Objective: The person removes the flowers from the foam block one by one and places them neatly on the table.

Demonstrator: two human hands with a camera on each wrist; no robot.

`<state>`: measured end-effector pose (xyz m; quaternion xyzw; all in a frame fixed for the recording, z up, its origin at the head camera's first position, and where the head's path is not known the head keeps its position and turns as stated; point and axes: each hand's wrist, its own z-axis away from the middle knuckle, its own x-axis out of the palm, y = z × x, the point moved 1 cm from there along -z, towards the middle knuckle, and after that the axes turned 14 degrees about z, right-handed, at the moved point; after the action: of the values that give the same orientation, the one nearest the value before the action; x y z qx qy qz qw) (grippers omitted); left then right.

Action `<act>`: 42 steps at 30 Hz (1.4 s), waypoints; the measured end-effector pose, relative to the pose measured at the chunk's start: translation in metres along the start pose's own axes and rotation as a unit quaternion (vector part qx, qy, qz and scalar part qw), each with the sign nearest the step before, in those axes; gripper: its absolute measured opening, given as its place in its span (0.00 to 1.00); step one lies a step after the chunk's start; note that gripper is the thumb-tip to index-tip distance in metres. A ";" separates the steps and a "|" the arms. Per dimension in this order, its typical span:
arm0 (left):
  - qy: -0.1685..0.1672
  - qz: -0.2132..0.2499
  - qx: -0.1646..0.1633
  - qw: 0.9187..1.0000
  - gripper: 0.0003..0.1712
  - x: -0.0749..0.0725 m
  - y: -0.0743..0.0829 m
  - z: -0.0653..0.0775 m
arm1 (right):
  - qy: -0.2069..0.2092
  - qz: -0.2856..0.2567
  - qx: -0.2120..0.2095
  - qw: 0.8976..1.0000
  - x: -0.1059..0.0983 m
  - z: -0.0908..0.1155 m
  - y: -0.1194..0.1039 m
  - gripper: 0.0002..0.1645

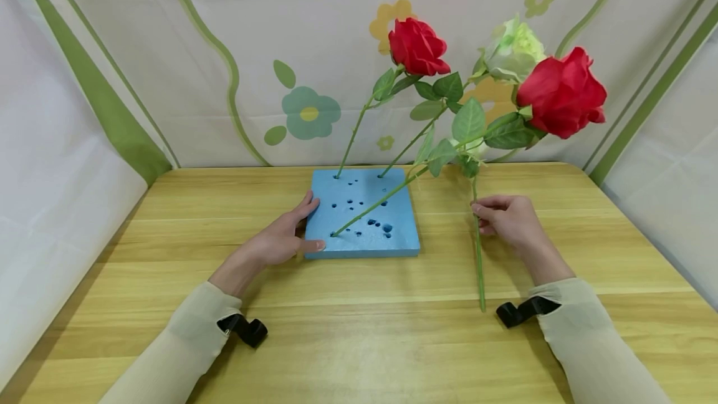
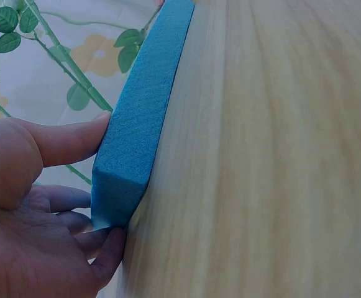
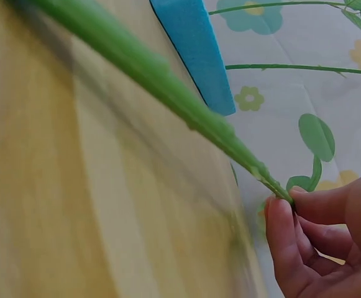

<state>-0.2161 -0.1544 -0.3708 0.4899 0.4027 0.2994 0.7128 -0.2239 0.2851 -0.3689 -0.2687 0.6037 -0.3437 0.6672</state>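
A blue foam block [image 1: 364,223] with several holes lies on the table. My left hand [image 1: 280,232] holds it by the left side, thumb on its near left corner and fingers along its side. In the left wrist view, the thumb [image 2: 74,139] presses over the block's edge. Three stems stand tilted in the block: a red rose [image 1: 417,48] from the back left, a pale green flower [image 1: 513,52] from the back right, and a large red rose [image 1: 563,93] from the front left. My right hand [image 1: 507,220] pinches another green stem [image 1: 479,267], right of the block; leaves overlap its upper end.
The wooden table [image 1: 359,341] ends at a printed cloth backdrop [image 1: 235,11] behind the block. The roses and leaves lean right, over and above the right hand. Black wrist mounts [image 1: 244,329] sit on both sleeves.
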 end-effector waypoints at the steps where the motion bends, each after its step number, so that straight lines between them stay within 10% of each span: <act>1: 0.000 0.000 0.000 1.000 0.56 0.000 0.000 0.000 | -0.003 -0.001 0.002 1.000 0.001 0.000 0.001 0.26; 42: 0.004 -0.008 -0.007 1.000 0.55 0.000 0.000 0.001 | -0.028 0.021 0.020 0.999 0.000 -0.003 0.005 0.30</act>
<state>-0.2156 -0.1548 -0.3705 0.4807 0.4076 0.2985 0.7167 -0.2263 0.2883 -0.3733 -0.2522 0.5833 -0.3335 0.6964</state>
